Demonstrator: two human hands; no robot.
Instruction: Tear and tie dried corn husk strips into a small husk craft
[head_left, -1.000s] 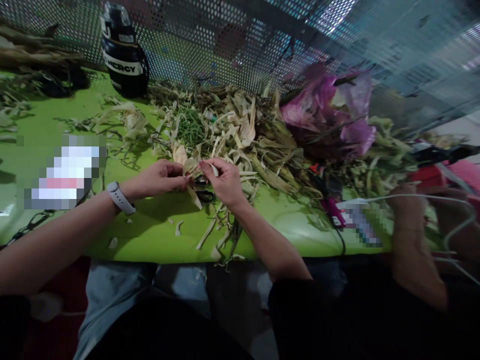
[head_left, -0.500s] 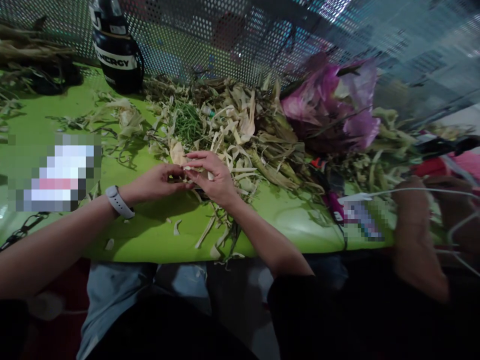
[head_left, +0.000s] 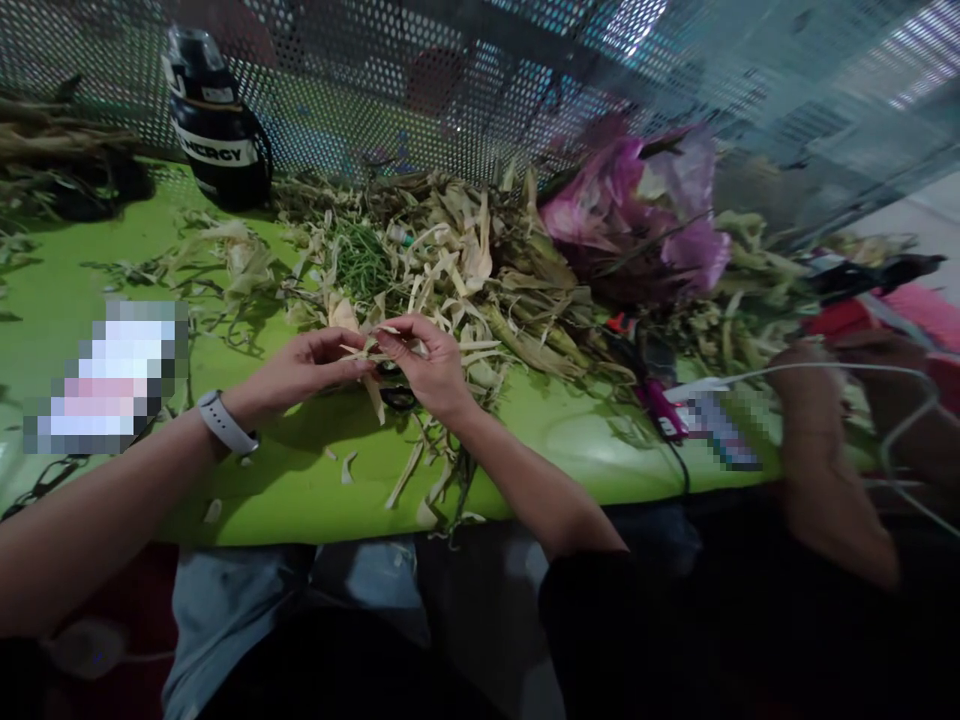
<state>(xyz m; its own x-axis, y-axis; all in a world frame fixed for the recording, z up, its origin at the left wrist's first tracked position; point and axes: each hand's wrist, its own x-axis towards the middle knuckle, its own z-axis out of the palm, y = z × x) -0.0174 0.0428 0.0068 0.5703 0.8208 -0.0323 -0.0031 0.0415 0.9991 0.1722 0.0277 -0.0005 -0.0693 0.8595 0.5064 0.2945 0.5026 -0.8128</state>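
Note:
My left hand [head_left: 307, 368], with a pale wristband, is closed, thumb and fingers pinching thin pale strips of dry husk [head_left: 367, 352]. Meeting it from the right, my right hand [head_left: 431, 370] pinches the same strips between thumb and fingers. Some ends stick out between the hands, and one hangs down. Below the right fingers lies a dark looped object [head_left: 397, 397], partly covered. Just behind the hands are a broad pale husk [head_left: 343, 312] and a bunch of thin green strands [head_left: 362, 255]. A larger heap of dry husks [head_left: 517, 290] spreads behind and to the right.
A black bottle [head_left: 217, 140] stands by the perforated metal screen [head_left: 337, 90]. On the green table [head_left: 292, 480] are a blurred-out phone [head_left: 112, 375] at left, a pink plastic bag [head_left: 637, 220], a magenta device [head_left: 661, 408] and a white cable [head_left: 825, 368]. Another person's hands [head_left: 814, 385] work at right.
The husk strips between my fingers now spread out more, with one end hanging down. The dark loop under my right hand has come into sight. The whole view has shifted slightly.

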